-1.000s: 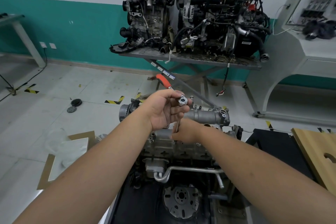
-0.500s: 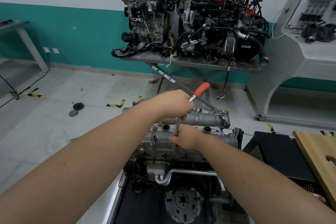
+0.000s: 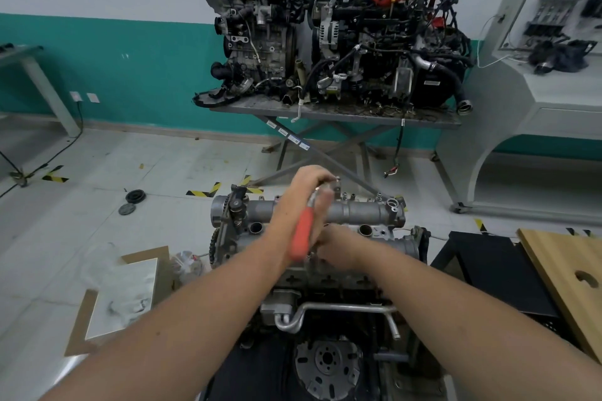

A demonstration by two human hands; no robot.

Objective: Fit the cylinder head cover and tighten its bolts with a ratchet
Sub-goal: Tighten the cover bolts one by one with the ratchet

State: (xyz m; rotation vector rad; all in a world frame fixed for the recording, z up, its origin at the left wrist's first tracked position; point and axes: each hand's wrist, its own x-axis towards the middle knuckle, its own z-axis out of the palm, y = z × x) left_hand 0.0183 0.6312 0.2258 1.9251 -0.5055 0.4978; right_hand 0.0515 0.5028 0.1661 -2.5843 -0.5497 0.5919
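An auto-mechanics training workshop. Two stripped engines [image 3: 332, 32] stand on a scissor-legged metal worktop [image 3: 338, 114] against a white-and-teal wall [image 3: 130, 68]. A third engine [image 3: 325, 251] sits in the foreground. Yellow-black hazard tape [image 3: 205, 190] marks the tiled floor [image 3: 136, 159], where loose pulleys [image 3: 132, 202] lie. At right stands a grey demonstration console [image 3: 534, 81] with wiring and parts mounted on its panel.

I can read no text from here. The small white stickers [image 3: 288, 136] on the cross-brace under the far worktop [image 3: 342, 112] carry print too small to make out, and the white label [image 3: 431, 83] on the black engine casing is blurred as well.
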